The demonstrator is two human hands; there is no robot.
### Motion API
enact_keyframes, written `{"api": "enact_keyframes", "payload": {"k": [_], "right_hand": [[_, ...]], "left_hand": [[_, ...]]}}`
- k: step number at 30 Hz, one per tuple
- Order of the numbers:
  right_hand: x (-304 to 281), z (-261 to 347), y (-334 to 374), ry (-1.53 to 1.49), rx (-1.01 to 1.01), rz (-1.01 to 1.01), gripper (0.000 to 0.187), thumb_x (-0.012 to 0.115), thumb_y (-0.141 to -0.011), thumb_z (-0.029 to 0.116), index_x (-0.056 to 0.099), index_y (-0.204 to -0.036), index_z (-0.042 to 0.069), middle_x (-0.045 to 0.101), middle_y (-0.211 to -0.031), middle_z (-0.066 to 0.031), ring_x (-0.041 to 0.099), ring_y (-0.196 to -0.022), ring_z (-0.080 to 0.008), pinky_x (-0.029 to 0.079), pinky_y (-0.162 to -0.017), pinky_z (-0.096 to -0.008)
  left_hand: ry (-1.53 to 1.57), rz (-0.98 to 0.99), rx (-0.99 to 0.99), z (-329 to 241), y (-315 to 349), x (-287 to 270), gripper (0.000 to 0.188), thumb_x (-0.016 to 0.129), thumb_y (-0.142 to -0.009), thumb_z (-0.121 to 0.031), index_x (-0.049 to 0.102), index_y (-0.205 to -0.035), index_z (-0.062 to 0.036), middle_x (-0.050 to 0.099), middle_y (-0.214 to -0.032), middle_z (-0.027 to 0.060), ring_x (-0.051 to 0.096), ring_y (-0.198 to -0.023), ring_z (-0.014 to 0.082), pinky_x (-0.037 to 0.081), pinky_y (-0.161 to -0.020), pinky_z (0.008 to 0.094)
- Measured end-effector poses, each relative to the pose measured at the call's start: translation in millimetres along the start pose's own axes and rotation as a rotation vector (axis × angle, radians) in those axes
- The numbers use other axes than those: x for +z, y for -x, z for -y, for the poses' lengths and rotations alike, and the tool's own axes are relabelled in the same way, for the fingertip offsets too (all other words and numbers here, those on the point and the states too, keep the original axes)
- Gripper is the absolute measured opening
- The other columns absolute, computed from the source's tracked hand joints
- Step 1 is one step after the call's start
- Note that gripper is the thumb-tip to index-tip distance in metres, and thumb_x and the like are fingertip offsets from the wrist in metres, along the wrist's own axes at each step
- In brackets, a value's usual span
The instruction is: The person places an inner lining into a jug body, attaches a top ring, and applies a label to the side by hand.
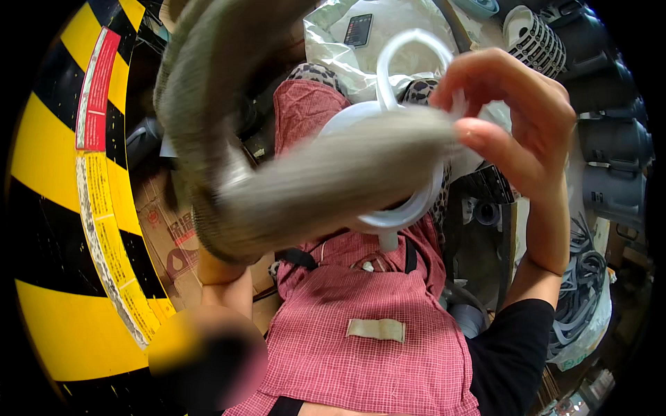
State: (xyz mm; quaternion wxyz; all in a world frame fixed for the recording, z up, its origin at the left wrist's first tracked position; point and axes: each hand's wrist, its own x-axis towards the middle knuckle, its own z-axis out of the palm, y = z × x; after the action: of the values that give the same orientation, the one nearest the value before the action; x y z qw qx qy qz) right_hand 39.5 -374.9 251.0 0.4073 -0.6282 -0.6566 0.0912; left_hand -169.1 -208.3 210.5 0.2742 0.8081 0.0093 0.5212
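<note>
My left hand (333, 180) wears a grey-green knitted glove and is raised close in front of me, heavily smeared by motion. One gloved finger or thumb stretches across to my right hand; the other fingers blur together and run off the top edge. My bare right hand (513, 118) is curled, its thumb and forefinger closing at the gloved tip. Between them shows a small translucent bit that I cannot make out. Behind the glove, over my lap, is a round white plastic piece (409, 216) with a white loop (383, 69); the glove covers much of it.
A clear plastic bag (326, 35) lies ahead with a dark phone (358, 30) on it. Stacked grey plastic containers (614, 145) stand at the right, above a bag of grey strips (579, 298). A yellow-and-black striped panel (52, 236) borders the left, beside a cardboard box (163, 222).
</note>
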Motion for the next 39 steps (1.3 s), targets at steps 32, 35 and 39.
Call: {"api": "enact_keyframes", "payload": {"k": [32, 35, 39], "right_hand": [[69.2, -1.1, 44.8, -0.017, 0.290, 0.011, 0.031, 0.056, -0.072, -0.006, 0.056, -0.103, 0.001, 0.055, -0.105, -0.0052, 0.053, -0.102, -0.0166, 0.039, -0.082, -0.0258], [73.8, 0.4, 40.7, 0.084, 0.262, -0.039, 0.033, 0.055, -0.071, -0.007, 0.056, -0.104, 0.000, 0.055, -0.105, -0.0082, 0.054, -0.102, -0.0205, 0.041, -0.084, -0.0258], [47.2, 18.1, 35.8, -0.045, 0.334, 0.034, 0.037, 0.071, -0.079, 0.010, 0.066, -0.115, 0.007, 0.067, -0.107, -0.0143, 0.065, -0.099, -0.0327, 0.052, -0.086, -0.0398]], "left_hand": [[-0.547, 0.605, 0.263, -19.9, 50.3, 29.6, 0.063, 0.063, -0.086, -0.052, 0.064, -0.128, -0.0053, 0.059, -0.137, 0.0123, 0.043, -0.139, 0.0356, 0.018, -0.122, 0.0546], [-0.526, 0.541, 0.040, -34.8, 55.7, 39.1, 0.070, 0.064, -0.079, -0.065, 0.067, -0.122, -0.0097, 0.060, -0.135, 0.0118, 0.055, -0.128, 0.0323, 0.025, -0.112, 0.0665], [-0.530, 0.592, -0.077, -44.5, 61.6, 51.3, 0.080, 0.071, -0.074, -0.063, 0.062, -0.128, -0.0052, 0.060, -0.131, 0.0181, 0.057, -0.122, 0.0356, 0.036, -0.107, 0.0586]]}}
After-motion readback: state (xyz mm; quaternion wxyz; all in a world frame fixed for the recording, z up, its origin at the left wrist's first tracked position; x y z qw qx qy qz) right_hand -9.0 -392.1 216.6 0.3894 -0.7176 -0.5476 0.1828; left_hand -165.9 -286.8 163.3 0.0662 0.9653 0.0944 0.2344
